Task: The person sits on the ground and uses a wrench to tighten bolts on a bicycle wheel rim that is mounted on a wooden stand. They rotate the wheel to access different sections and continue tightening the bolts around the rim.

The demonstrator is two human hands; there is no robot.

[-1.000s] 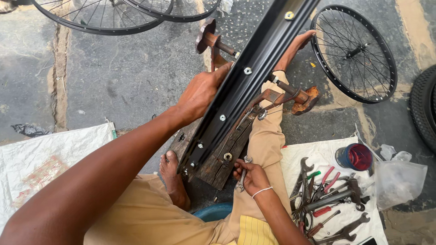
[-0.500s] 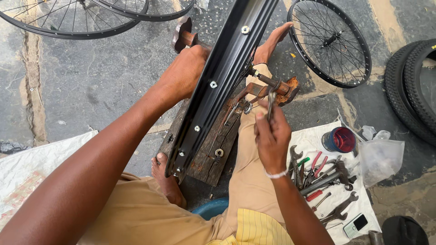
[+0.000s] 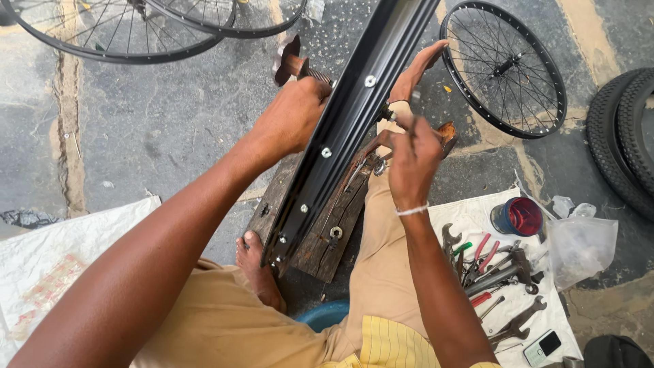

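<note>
Concrete floor, left hand (image 3: 294,112) fingers wrapped on black rim (image 3: 354,109), right hand (image 3: 412,160) fingers pinching small tool (image 3: 411,116)

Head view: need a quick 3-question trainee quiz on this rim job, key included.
1. True or false: the left hand grips the black rim.
2. The spanners lie on: A) bare concrete B) white cloth C) wooden board
3. Fill in: the right hand works beside the rim, above the wooden ____.

Key: 1 true; 2 B; 3 board.
</note>
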